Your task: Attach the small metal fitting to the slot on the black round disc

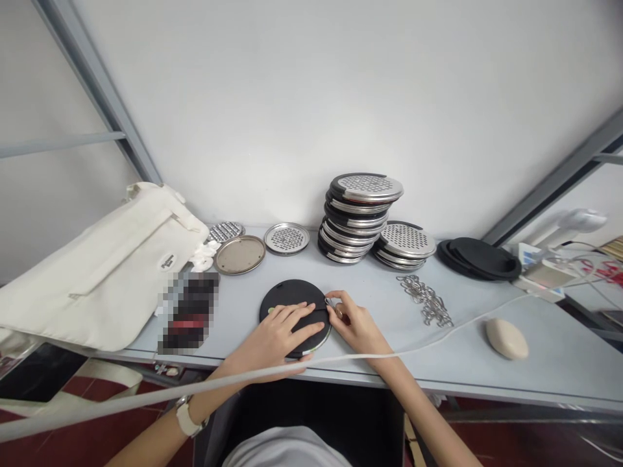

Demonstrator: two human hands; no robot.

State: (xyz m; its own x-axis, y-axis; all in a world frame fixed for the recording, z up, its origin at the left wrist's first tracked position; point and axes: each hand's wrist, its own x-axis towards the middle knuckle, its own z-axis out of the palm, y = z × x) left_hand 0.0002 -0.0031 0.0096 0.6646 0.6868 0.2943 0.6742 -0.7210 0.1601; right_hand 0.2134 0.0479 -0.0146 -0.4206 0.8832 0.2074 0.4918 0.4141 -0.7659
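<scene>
A black round disc (292,292) rests on the grey table in front of me, with a pale metallic rim showing at its near right edge. Across its top lie the fingers of my left hand (287,327), while the thumb wraps the near edge, so the hand grips the disc. At the disc's right edge my right hand (354,318) is closed in a pinch on a small metal clip (329,301), partly hidden by the fingertips. Similar loose metal clips (426,300) lie in a heap to the right.
Behind the hands stands a tall stack of perforated metal discs with black covers (357,217), beside a lower stack (406,240). Black covers (479,258) and a beige oval object (506,338) lie right. A white bag (111,266) leans left. A white cable (233,379) crosses in front.
</scene>
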